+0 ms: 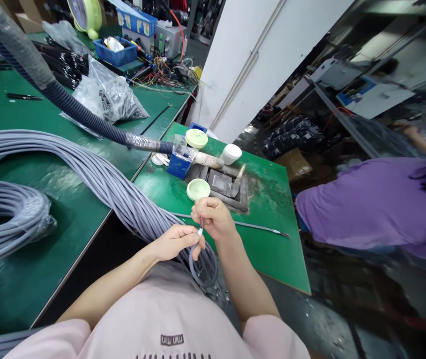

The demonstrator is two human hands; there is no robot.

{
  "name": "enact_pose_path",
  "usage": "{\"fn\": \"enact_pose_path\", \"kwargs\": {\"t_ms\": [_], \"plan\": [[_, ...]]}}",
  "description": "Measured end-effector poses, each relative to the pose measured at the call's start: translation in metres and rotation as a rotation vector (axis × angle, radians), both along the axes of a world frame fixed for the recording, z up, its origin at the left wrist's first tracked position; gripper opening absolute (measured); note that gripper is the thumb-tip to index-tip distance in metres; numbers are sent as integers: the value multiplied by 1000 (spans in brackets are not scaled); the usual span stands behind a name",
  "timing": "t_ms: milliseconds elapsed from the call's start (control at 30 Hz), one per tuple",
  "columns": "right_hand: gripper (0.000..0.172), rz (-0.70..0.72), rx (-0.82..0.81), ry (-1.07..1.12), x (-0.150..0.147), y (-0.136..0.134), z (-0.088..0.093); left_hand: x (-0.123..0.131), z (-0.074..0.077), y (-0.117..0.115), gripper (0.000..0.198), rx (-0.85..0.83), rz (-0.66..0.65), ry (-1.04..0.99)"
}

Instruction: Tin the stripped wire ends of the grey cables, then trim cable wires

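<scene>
Between finger and thumb, my left hand (pixel 177 242) pinches a grey cable (pixel 193 259) close to its stripped end, where a white band shows. Just above it, my right hand (pixel 213 215) is closed on the thin dark and reddish wires that come out of that end. The cable curves down into a long bundle of grey cables (pixel 123 194) lying across the table at my left. Another grey cable end (pixel 258 227) with bared wires lies on the green board, right of my right hand. My fingers partly hide the wire tips.
Beyond my hands are a pale green dish (pixel 198 189), a solder pot (pixel 222 183) with a scraper, a white cup (pixel 231 154) and a blue box (pixel 179 163). A ribbed hose (pixel 82 112) hangs over the table. A person in purple (pixel 366 209) is at the right.
</scene>
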State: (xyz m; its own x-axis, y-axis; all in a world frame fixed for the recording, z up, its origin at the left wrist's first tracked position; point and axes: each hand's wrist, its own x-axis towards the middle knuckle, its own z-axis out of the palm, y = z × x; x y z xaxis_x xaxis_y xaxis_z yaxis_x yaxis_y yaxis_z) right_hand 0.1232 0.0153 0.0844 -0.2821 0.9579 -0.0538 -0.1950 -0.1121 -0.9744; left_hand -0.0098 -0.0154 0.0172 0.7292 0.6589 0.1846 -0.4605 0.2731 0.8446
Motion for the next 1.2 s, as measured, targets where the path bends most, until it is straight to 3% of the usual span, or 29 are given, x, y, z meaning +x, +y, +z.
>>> {"fn": "enact_pose_path", "kwargs": {"t_ms": [100, 233, 367, 433, 600, 833, 1000, 1200], "plan": [[35, -65, -26, 53, -8, 2, -4, 1, -4, 1, 43, -38, -1, -43], [33, -225, -19, 26, -11, 10, -4, 1, -6, 4, 43, -92, 94, -55], [33, -403, 142, 17, 4, 14, 4, -2, -5, 5, 42, -71, 159, 4], [32, -428, 247, -113, 13, 7, 9, -3, -3, 5, 43, -79, 224, 32], [27, -367, 507, -676, 12, -22, 20, -2, 3, 5, 43, -79, 325, 105], [29, -420, 777, -1066, -5, -26, 24, 1, 11, 3, 41, 7, 333, 150], [29, -435, 834, -1085, -3, -24, 21, 1, 13, 2, 41, 25, 363, 164], [25, -490, 847, -955, 11, -29, 15, 3, 5, 5, 42, -138, 412, 106]]}}
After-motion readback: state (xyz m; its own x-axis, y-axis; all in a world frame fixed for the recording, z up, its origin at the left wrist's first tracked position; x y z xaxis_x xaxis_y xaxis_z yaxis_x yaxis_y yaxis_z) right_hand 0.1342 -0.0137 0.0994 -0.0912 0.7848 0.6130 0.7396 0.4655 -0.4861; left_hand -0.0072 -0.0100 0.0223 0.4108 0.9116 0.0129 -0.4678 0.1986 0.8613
